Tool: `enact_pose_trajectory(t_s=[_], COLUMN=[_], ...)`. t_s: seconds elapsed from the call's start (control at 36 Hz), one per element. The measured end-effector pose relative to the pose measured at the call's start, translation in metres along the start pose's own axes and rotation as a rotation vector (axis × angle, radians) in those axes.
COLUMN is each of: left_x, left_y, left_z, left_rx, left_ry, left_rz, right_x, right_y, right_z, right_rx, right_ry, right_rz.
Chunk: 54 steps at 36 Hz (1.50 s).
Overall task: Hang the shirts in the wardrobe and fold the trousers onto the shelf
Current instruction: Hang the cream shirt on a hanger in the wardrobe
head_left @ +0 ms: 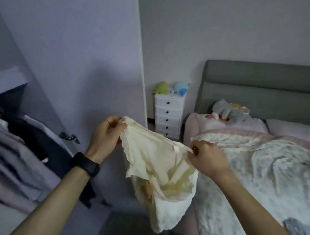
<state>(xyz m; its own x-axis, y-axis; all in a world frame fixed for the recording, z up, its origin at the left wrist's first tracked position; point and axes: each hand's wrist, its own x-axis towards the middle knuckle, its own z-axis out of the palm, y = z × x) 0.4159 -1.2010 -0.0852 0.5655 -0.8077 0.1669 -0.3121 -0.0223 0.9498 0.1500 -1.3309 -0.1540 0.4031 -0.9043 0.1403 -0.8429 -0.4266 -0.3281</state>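
The left hand (pixel 107 134), a black watch (pixel 86 164) on its wrist, has its grip pinched on the lacy top edge of a cream garment (pixel 158 164). The right hand (pixel 207 158) grips the garment's ribbon strap (pixel 181 146). The garment hangs in the air between a pile of clothes (pixel 8 163) on the left and the bed (pixel 256 169) on the right. Farther back stands a white drawer chest (pixel 168 116) with plush toys (pixel 170 87) on top.
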Motion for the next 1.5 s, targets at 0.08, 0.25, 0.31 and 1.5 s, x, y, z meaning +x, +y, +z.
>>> enact_pose_trajectory(t_s=[0.08,0.25,0.31,1.5], left_x=[-0.008,-0.016,-0.022,-0.202], left_y=[-0.051,-0.128,-0.142,-0.146], left_z=[-0.056,-0.131,-0.145,-0.309], left_rx=[0.095,0.231,0.278,0.505], left_ry=[0.133,0.241,0.240,0.663], left_rz=[-0.098,-0.284,-0.318,-1.069], right_x=[-0.008,-0.008,-0.005,0.057], right_y=[-0.037,-0.118,-0.141,-0.424], right_z=[0.059,0.135,0.147,0.228], right_rx=[-0.039,-0.085,-0.066,0.352], right_ry=[-0.173,-0.367,-0.394,-0.981], right_rz=[0.006,-0.046,-0.052,-0.949])
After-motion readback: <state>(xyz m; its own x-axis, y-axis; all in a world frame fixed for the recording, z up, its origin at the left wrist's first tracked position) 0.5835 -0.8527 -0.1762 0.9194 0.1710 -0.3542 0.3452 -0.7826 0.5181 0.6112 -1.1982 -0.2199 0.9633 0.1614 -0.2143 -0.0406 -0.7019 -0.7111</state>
